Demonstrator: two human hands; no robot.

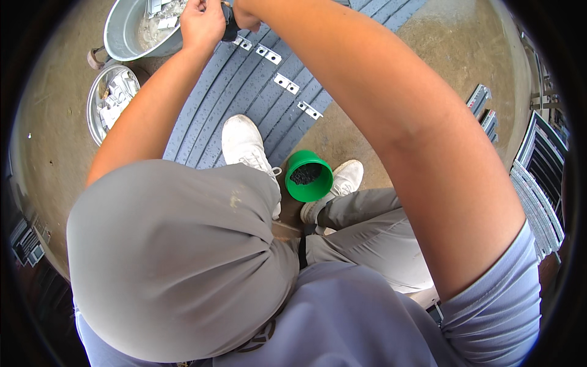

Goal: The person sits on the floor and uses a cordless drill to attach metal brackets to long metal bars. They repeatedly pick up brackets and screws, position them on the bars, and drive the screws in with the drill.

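Observation:
At the top edge my left hand (203, 25) is closed, its fingertips pinched together; what they hold, if anything, is too small to make out. Close beside it, my right hand (247, 14) is bent down around a dark object (230, 25), partly cut off by the frame and hidden by the hands. Both hands are over grey ribbed panels (208, 98) wet with drops. Small pale metal brackets with dark holes lie in a slanting row across the panels, among them a bracket (268, 54) near my right hand and another bracket (310, 110) nearer me.
A green bucket (310, 191) holding small black pieces stands between my white shoes (243, 139). To the left are a large metal tub (125, 46) and a round pan (92, 116), both holding pale pieces. Stacked metal lengths (532, 202) lie at the far right.

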